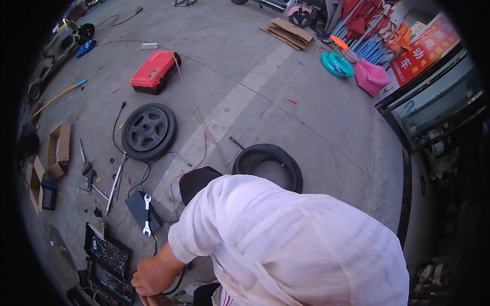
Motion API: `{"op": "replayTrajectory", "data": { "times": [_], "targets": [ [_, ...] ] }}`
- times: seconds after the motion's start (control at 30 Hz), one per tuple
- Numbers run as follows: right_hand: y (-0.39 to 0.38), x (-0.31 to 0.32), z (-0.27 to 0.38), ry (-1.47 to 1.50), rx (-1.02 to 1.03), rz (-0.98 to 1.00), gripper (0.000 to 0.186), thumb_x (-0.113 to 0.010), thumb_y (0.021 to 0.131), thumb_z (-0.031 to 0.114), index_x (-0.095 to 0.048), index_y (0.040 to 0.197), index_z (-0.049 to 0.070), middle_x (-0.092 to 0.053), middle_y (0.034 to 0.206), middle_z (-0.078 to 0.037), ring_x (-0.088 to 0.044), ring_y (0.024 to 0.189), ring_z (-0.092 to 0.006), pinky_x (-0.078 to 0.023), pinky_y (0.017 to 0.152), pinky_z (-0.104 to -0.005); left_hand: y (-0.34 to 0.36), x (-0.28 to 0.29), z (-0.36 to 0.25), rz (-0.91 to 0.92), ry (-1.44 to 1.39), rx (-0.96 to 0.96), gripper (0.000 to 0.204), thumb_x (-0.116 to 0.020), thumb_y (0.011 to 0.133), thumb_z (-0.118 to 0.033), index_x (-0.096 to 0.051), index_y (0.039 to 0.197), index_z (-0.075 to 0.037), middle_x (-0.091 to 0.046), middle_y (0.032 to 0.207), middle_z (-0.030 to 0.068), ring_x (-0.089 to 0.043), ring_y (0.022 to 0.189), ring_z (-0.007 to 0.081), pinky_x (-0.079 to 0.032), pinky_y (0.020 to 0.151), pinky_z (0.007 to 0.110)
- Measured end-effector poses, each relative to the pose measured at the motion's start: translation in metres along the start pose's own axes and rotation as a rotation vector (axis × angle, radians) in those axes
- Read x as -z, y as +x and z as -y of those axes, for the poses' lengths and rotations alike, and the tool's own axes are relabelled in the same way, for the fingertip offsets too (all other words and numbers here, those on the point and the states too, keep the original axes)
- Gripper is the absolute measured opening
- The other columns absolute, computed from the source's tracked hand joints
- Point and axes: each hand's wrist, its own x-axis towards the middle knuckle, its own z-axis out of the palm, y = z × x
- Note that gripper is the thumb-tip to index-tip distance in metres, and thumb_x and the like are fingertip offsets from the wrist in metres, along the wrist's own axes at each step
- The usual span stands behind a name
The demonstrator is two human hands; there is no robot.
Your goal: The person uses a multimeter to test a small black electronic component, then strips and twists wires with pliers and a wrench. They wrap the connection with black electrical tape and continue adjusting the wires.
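Neither of my hands can be made out. A co-worker in a white shirt (306, 245) and dark cap (196, 181) bends over in the lower middle, their hand (152, 275) closed near a black cable (178, 280), with another hand partly showing below. Beside that hand is an open black case (109, 252) of small parts. A wrench (147, 214) lies on a flat dark box (135, 207). A black wheel (145, 132) lies left of centre, and an inner tube (268, 160) lies behind the co-worker.
A red toolbox (153, 71), cardboard boxes (58, 143), loose cables and tools lie on the concrete. Scooters (66, 46) stand at the upper left. Flattened cardboard (286, 33), turquoise rings (337, 65), a pink container (370, 79) and a glass door (439, 107) are at the right.
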Motion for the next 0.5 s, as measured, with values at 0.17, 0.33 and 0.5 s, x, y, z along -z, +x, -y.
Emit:
{"op": "replayTrajectory", "data": {
  "times": [0.17, 0.33, 0.5],
  "targets": [
    [0.012, 0.011, 0.009, 0.263, -0.215, 0.128, 0.024, -0.059, 0.08, 0.019, -0.053, 0.091, -0.002, -0.057, 0.084, -0.013, -0.061, 0.075, -0.031, -0.049, 0.058, -0.0407, 0.003, 0.005, 0.003, 0.119, -0.168, -0.077, 0.036, -0.049, 0.095, -0.012, -0.046, 0.127, 0.003, -0.06, 0.116, 0.0133, -0.06, 0.105, 0.0182, -0.048, 0.089, 0.03],
    [0.015, -0.012, 0.013, 0.627, -0.638, -0.085, 0.019, -0.058, 0.081, 0.016, -0.055, 0.086, -0.002, -0.058, 0.076, -0.016, -0.061, 0.074, -0.0322, -0.046, 0.063, -0.0434, 0.009, -0.009, 0.003, -0.004, -0.249, -0.142, 0.022, -0.053, 0.091, 0.0, -0.054, 0.113, 0.004, -0.062, 0.107, 0.0132, -0.063, 0.095, 0.0194, -0.052, 0.084, 0.031],
    [0.018, -0.03, 0.007, 1.459, -1.231, 0.075, 0.025, -0.06, 0.08, 0.021, -0.057, 0.088, -0.003, -0.059, 0.072, -0.013, -0.056, 0.064, -0.0222, -0.042, 0.057, -0.0392, 0.005, -0.005, 0.005, -0.055, -0.186, -0.21, 0.02, -0.053, 0.09, 0.003, -0.059, 0.109, 0.004, -0.065, 0.101, 0.0095, -0.061, 0.086, 0.0135, -0.049, 0.075, 0.025]
  ]
}}
